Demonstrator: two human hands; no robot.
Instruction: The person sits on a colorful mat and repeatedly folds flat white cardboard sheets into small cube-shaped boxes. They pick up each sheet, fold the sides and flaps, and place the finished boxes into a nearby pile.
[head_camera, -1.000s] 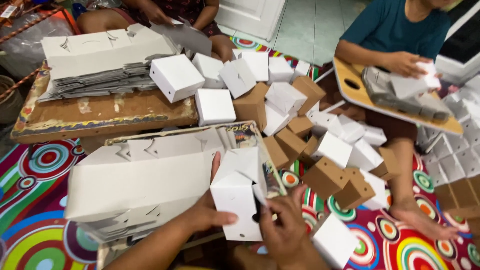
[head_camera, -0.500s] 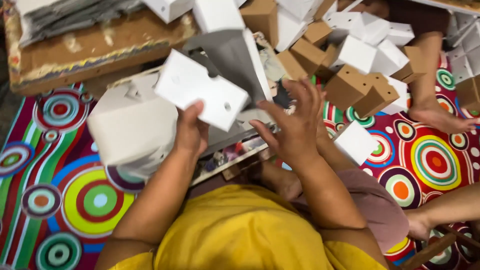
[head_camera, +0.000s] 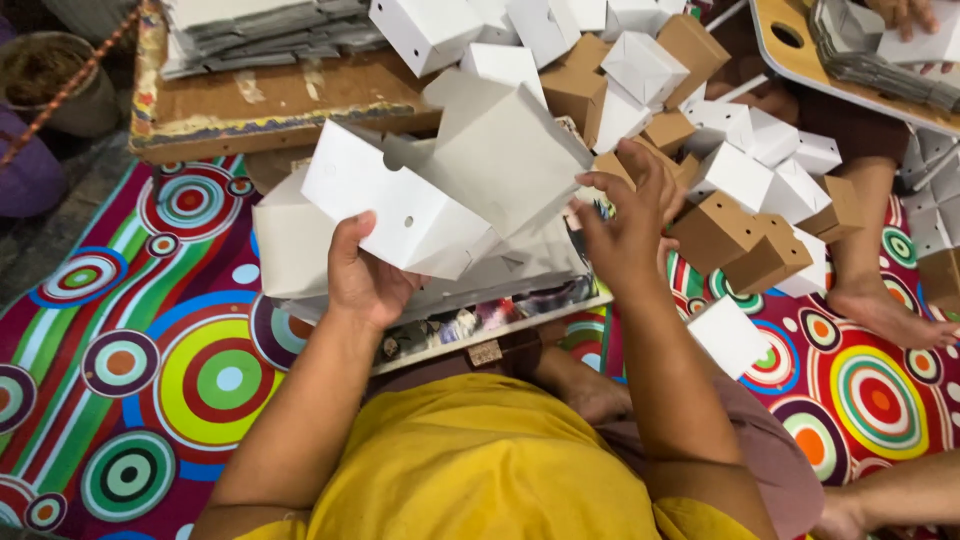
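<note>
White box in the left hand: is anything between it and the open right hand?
Nothing visible. The left hand grips the half-folded white box from below, its raised flap pointing toward the right hand, which is open beside it with fingers spread. The pile of finished boxes lies behind and to the right.

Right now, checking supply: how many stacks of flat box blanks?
3 stacks: one on the upper-left wooden board, one on the upper-right board, one under the held box. Others may be hidden.
</note>
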